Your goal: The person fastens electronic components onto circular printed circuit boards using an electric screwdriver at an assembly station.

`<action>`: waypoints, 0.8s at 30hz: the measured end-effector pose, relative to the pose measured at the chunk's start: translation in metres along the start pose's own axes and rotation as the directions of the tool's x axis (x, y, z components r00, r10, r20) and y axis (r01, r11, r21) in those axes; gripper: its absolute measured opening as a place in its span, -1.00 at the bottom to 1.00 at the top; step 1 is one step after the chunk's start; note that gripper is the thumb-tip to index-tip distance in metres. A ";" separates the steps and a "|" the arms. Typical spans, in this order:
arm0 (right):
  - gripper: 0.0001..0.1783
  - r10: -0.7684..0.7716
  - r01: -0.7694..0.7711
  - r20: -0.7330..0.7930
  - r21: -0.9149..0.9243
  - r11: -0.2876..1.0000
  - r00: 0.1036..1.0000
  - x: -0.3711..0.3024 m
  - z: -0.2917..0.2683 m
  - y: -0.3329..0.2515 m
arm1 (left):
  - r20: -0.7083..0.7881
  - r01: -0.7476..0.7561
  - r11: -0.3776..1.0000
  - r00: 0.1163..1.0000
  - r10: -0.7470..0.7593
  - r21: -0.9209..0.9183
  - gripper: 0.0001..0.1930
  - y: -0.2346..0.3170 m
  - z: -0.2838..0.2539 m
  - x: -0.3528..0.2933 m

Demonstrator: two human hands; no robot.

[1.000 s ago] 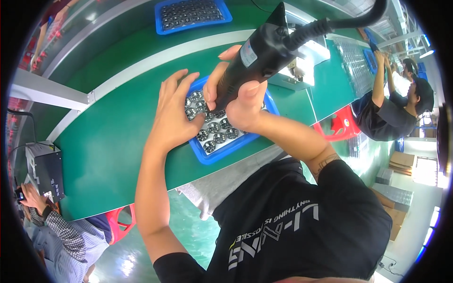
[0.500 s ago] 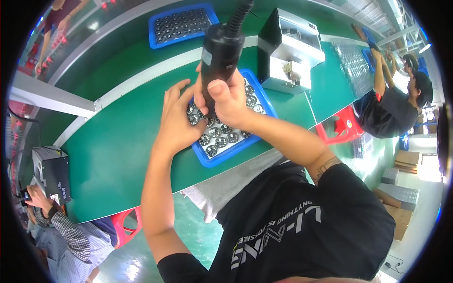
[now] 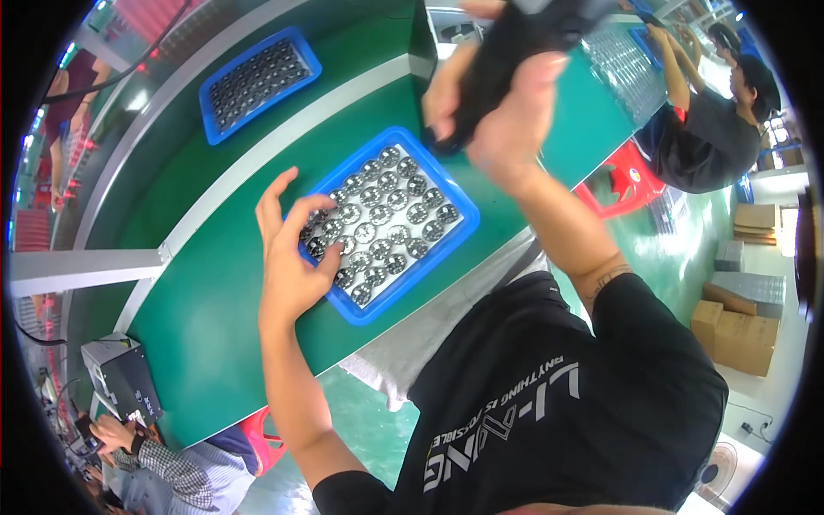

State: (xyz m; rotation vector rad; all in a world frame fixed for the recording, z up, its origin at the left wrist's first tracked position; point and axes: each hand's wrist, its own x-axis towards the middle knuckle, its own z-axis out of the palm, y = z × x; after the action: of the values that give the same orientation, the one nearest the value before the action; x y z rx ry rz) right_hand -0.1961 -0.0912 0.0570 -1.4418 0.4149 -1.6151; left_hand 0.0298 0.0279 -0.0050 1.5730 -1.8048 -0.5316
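Observation:
My right hand (image 3: 519, 120) is wrapped round a black corded electric screwdriver (image 3: 491, 81), smeared by motion. It hangs beyond the right corner of a blue tray (image 3: 438, 172), above the bench. Rows of small round parts (image 3: 365, 233), dark and silvery, lie on a white sheet in that tray. Over the tray's left rim reaches my left hand (image 3: 296, 262), its thumb and index finger spread apart above the parts. I cannot tell whether its fingertips touch any part.
A second blue tray (image 3: 267, 107) of similar parts lies farther back, past a white rail. Behind my right hand stands a partly hidden machine (image 3: 421, 47). A dark box (image 3: 122, 378) sits at the left end. Co-workers sit on both sides, a red stool (image 3: 633, 172) at right.
My right hand has lifted the screwdriver off the tray and moved it right. My left hand has shifted slightly left and spread its fingers. The view has turned, and more of the tray shows.

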 end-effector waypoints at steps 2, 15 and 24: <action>-0.15 -0.323 0.290 0.099 0.253 0.923 0.941 0.029 -0.027 0.011 | -0.021 -0.084 0.995 0.996 0.086 0.048 -0.69 0.004 0.000 0.003; -0.26 -0.044 0.024 -0.079 -0.237 0.971 0.996 0.028 -0.057 0.003 | -0.016 -0.131 0.991 0.991 0.131 0.016 -0.66 0.000 0.002 0.005; -0.15 0.266 -0.263 0.021 0.249 0.932 0.964 -0.011 0.000 0.001 | 0.007 -0.030 0.995 0.999 0.031 -0.094 -0.43 -0.011 -0.005 0.005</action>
State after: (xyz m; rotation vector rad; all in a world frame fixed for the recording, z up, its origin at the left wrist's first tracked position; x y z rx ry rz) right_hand -0.1965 -0.0830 0.0490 -1.1337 0.3800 -1.4040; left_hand 0.0408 0.0219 -0.0080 1.4791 -1.7814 -0.6012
